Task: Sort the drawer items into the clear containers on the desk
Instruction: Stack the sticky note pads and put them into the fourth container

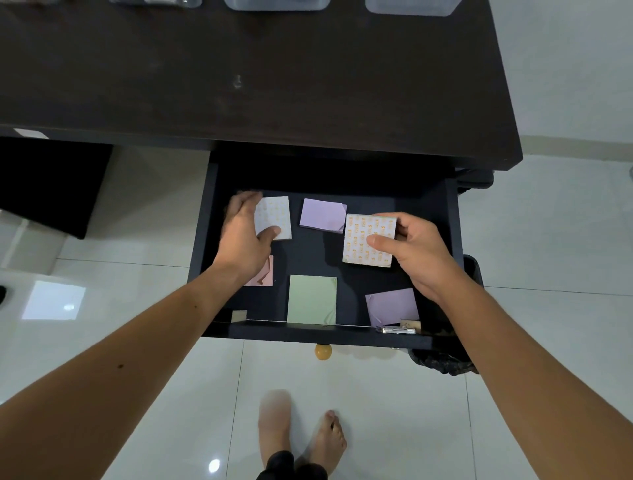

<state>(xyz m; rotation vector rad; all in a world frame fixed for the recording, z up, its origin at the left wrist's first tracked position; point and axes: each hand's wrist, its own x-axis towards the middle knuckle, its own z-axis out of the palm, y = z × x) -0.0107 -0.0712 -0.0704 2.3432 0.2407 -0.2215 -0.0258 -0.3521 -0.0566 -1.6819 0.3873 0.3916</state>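
**Both hands in open drawer, each on a patterned pad**

Drawer (212,219) pulled out from under the dark desk (274,85). Right hand (411,250) pinches a white pad with orange print (359,246), thumb on top, fingers curled round its far edge; pad tilted, near edge low over the drawer floor, cannot tell if it touches. Left hand (243,236) grasps a second patterned pad (275,214) at the back left of the drawer, thumb across its near edge, fingers over its left side; pad looks flat on the floor.

Loose in the drawer: purple pad (322,215) between the two hands at the back, pink pad (265,275) partly under the left wrist, green pad (311,299) at front centre, second purple pad (392,305) at front right. Small metal object (397,330) on the front right rim, too small to identify.

Clear containers (277,4) along the desk's far edge, cut off by the frame top; contents unreadable. Yellow knob (323,352) on the drawer front. Bare feet (301,431) on white tile floor (548,240).
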